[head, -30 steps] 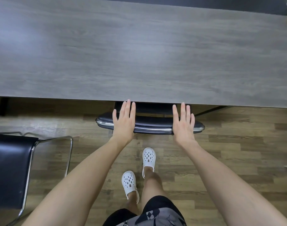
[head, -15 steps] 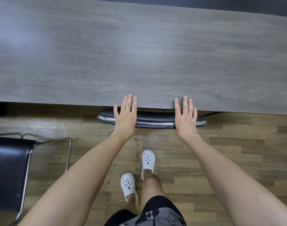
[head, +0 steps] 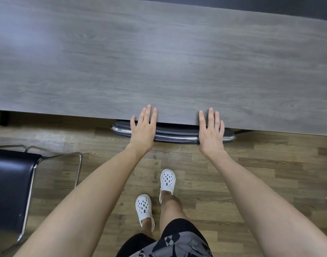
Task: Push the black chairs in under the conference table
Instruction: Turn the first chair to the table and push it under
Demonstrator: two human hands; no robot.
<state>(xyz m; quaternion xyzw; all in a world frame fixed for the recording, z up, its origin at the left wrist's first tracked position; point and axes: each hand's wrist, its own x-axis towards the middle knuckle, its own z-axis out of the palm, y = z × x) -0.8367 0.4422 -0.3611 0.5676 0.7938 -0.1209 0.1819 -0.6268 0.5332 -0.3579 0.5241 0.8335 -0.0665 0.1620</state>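
Note:
A black chair with a chrome trim stands pushed under the grey wood-grain conference table; only the top of its backrest shows past the table's near edge. My left hand lies flat on the backrest's left part, fingers straight and reaching over the table edge. My right hand lies flat on the right part in the same way. A second black chair with a chrome tube frame stands out on the floor at the lower left, away from the table.
Wood-plank floor spreads below the table. My feet in white perforated clogs stand just behind the pushed-in chair. A dark table leg shows under the table at far left.
Both hands have pushed the chair forward; its seat and most of the backrest have slid under the table edge. My fingertips now overlap the tabletop.

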